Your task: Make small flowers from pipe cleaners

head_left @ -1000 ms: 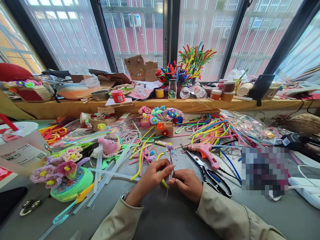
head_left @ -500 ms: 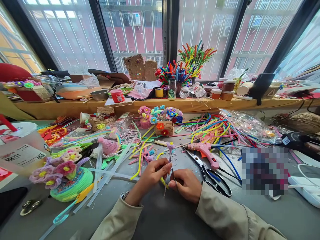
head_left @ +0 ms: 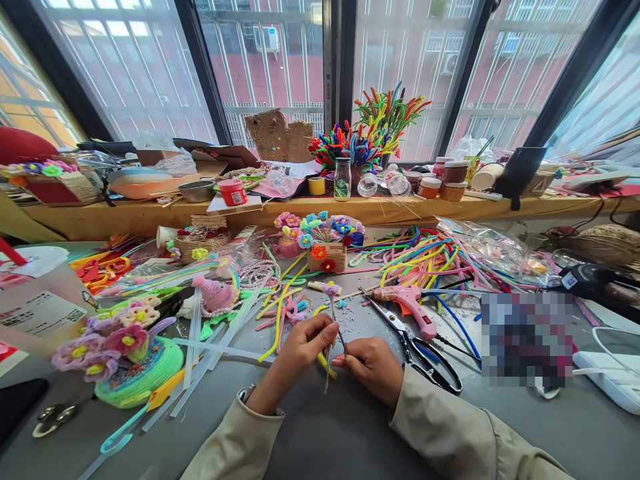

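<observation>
1. Left hand (head_left: 306, 347): thumb and fingertips pinching the thin stem of the small lilac flower (head_left: 331, 289). Bloom up top, stem end poking out below the fingers.
2. Right hand (head_left: 373, 368): fingers curled, thumb and forefinger pinching a slim dark piece (head_left: 343, 340). It slants up toward the stem; exact type can't be told.
3. Flower location: above the desk (head_left: 320, 447), in front of the person, bloom just beyond the left fingertips. Hands near each other; contact between them unclear.
4. Yellow fuzzy strip (head_left: 326, 365): between the hands, partly hidden.
5. Right of the bloom: pink glue gun (head_left: 407, 305), with black-handled scissors (head_left: 417, 347) lying nearer the person, blades pointing away.
6. Beyond the bloom: small woven basket (head_left: 336, 259), multicolor flowers in it. Loose pipe cleaners (head_left: 425, 260) piled to its right.
7. Left side: translucent strips (head_left: 191, 353) crossing each other, green round base (head_left: 145, 373) with purple and pink flowers, cup (head_left: 43, 310) with red straw.
8. Far right: white power strip (head_left: 607, 380). Pixelated patch beside it, contents unreadable.
9. Ledge (head_left: 280, 217) by the window: glass bottle (head_left: 343, 180), red tub (head_left: 233, 193), bright fuzzy stems (head_left: 390, 113) bunched behind.
</observation>
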The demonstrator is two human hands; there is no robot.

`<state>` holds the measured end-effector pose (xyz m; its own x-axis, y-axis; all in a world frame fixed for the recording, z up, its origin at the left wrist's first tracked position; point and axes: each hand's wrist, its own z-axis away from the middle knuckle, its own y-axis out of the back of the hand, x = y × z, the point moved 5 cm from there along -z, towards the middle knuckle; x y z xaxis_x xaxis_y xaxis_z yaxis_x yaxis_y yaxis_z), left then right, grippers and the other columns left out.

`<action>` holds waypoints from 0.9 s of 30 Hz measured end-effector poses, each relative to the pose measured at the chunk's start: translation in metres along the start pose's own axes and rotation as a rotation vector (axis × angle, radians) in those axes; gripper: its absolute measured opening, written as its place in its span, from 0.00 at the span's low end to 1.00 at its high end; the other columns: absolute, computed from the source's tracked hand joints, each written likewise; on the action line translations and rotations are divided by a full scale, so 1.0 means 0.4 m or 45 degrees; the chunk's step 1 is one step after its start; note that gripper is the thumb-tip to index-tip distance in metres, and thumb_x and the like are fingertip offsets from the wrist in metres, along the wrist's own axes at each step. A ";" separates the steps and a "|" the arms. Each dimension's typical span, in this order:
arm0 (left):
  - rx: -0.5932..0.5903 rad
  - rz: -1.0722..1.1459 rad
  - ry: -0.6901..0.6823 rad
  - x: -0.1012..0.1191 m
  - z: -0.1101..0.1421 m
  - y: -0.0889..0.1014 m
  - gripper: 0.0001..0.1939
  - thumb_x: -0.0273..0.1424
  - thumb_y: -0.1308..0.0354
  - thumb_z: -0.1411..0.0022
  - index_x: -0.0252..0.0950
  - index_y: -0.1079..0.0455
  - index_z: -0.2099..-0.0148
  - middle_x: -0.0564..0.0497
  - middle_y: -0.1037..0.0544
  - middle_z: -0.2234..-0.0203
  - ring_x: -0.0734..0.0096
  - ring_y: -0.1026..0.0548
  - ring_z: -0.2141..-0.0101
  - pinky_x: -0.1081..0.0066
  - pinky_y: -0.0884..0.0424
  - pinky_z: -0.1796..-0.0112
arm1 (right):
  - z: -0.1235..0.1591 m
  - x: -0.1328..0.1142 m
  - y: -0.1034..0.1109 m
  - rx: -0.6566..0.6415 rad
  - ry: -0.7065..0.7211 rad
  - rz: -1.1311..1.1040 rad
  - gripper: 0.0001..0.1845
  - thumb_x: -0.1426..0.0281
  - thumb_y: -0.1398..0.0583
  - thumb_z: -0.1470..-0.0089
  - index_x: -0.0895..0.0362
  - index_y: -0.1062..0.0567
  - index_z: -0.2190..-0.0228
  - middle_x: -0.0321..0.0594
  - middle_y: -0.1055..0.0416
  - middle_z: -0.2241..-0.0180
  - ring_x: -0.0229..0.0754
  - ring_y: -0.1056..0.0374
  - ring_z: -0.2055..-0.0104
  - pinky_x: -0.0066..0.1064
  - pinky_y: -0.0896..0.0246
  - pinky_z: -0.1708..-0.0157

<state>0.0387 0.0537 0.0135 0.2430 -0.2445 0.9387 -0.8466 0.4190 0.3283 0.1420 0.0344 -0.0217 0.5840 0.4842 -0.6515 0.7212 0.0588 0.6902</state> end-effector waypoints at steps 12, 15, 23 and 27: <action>-0.031 -0.048 0.004 0.008 0.002 -0.006 0.15 0.38 0.53 0.48 0.34 0.45 0.81 0.57 0.42 0.85 0.79 0.42 0.80 0.77 0.44 0.77 | 0.007 -0.015 0.005 -0.108 -0.014 -0.050 0.31 0.48 0.59 0.53 0.60 0.36 0.85 0.31 0.48 0.87 0.30 0.54 0.83 0.24 0.60 0.83; -0.063 -0.088 0.010 0.006 0.002 -0.011 0.15 0.37 0.52 0.48 0.34 0.45 0.81 0.57 0.43 0.85 0.79 0.43 0.80 0.77 0.45 0.78 | 0.007 -0.013 0.004 -0.094 -0.022 -0.035 0.30 0.49 0.57 0.53 0.60 0.37 0.86 0.31 0.49 0.87 0.29 0.55 0.83 0.24 0.61 0.83; -0.026 0.014 0.048 0.004 -0.001 -0.007 0.14 0.37 0.52 0.48 0.34 0.45 0.80 0.58 0.42 0.85 0.80 0.42 0.81 0.77 0.44 0.77 | 0.002 -0.005 0.005 -0.018 -0.048 0.036 0.25 0.57 0.53 0.50 0.60 0.42 0.90 0.30 0.51 0.88 0.29 0.56 0.83 0.24 0.61 0.81; -0.005 0.014 0.037 0.003 -0.002 -0.004 0.14 0.36 0.52 0.47 0.34 0.45 0.80 0.58 0.42 0.85 0.80 0.42 0.81 0.77 0.44 0.77 | 0.000 0.000 0.004 0.000 -0.046 0.039 0.25 0.58 0.54 0.50 0.60 0.43 0.90 0.30 0.51 0.88 0.29 0.55 0.83 0.24 0.61 0.81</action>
<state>0.0408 0.0534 0.0141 0.2476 -0.2141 0.9449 -0.8474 0.4248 0.3184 0.1432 0.0344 -0.0208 0.6186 0.4542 -0.6411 0.7029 0.0447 0.7099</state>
